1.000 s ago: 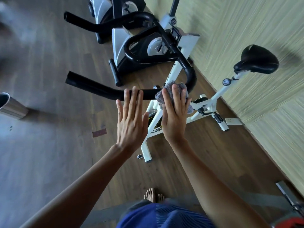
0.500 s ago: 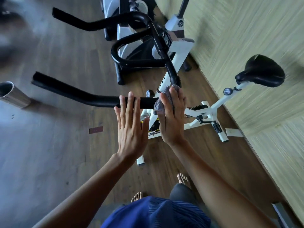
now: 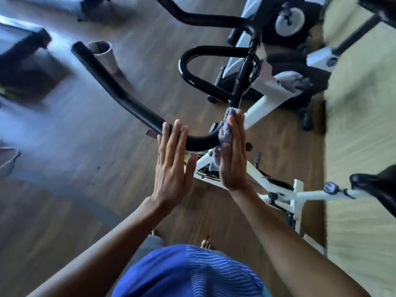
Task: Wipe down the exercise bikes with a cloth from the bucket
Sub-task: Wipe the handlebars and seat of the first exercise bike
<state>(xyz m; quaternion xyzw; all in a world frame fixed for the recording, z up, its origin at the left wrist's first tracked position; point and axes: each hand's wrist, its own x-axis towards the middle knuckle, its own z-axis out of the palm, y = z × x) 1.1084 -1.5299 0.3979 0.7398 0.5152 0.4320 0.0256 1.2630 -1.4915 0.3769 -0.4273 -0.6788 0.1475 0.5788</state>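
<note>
Head view, looking steeply down: a dark wooden floor fills most of the picture, with a pale, grainy wall running down the right side. Along that wall stands a white exercise bike, its frame low in the middle and right of the view, and beyond it, at the top, a second bike in black and white, blurred. At the bottom edge is the person's blue shirt with fine wavy lines.

The near bike's black handlebar sweeps from the upper left down to a bend in the middle, then rises towards the stem. Its black saddle is at the far right edge, partly cut off.

Both forearms reach up from the bottom corners. The left hand is flat with straight fingers held together, its fingertips lying over the bar just left of the bend (whether they press on it cannot be told). The right hand is also flat, fingers straight, seen nearly edge-on, and presses the cloth against the bend of the handlebar below the stem.

A shiny metal container, open-topped, stands on the floor at the upper left, behind the bar's free end.

The grey cloth is bunched between the right palm and the bar, a tail of it hanging below. Bare toes show just above the shirt.
</note>
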